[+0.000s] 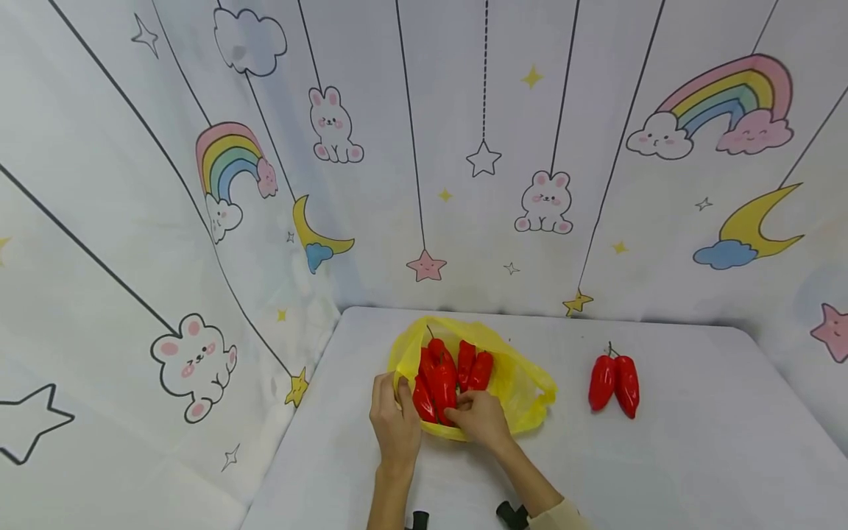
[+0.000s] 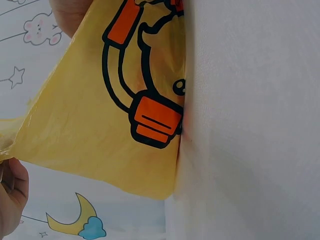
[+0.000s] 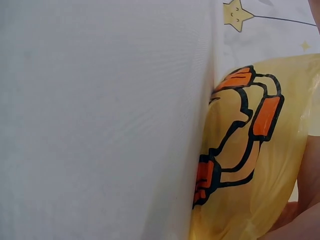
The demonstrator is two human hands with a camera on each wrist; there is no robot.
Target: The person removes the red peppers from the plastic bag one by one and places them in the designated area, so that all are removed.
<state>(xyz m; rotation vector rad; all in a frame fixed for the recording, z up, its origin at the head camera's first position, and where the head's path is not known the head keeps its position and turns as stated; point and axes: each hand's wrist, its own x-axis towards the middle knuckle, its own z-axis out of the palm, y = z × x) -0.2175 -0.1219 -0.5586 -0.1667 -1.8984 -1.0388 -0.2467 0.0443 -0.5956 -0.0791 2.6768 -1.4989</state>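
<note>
A yellow plastic bag [image 1: 523, 401] lies with its mouth spread open toward me, and several glossy red peppers [image 1: 480, 370] are inside. At its left rim, my left hand [image 1: 395, 423] pinches the plastic between thumb and fingers. My right hand [image 1: 483, 421] reaches over the near rim, its curled fingers and thumb on the lower end of a long red pepper [image 1: 443, 383]. In the left wrist view, the bag's side [image 2: 85, 145] with an orange and black print stretches from the fingers. The right wrist view shows the printed bag [image 3: 285, 150] beside the hand.
Two red peppers [image 1: 614, 384] joined at the stem lie on the white table [image 1: 695, 442], right of the bag. Dark objects [image 1: 511, 515] show at the bottom edge near the wrists. A cartoon-printed white curtain [image 1: 450, 110] stands behind and left of the table.
</note>
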